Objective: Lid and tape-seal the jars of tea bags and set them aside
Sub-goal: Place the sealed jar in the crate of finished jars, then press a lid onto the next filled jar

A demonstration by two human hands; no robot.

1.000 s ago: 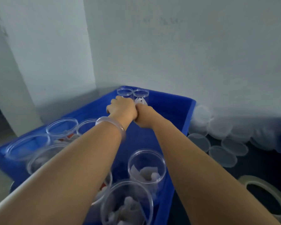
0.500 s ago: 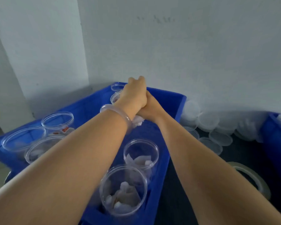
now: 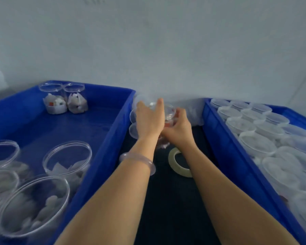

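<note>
Between the two blue crates, over the dark table, the right hand [image 3: 179,128] wraps its fingers round a clear jar [image 3: 169,113] of tea bags, while the left hand [image 3: 149,121] just beside it pinches a clear lid [image 3: 149,103] between thumb and fingers at the far-left of the jar's mouth. A tape roll [image 3: 173,161] lies flat just nearer than the jar; open jars [image 3: 67,156] stand in the left crate [image 3: 113,121], and lidded jars [image 3: 254,131] fill the right crate [image 3: 219,138].

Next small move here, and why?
Probably lower the lid held in the left hand onto the jar the right hand grips: the two sit side by side, and the tape roll lies untouched nearby.
</note>
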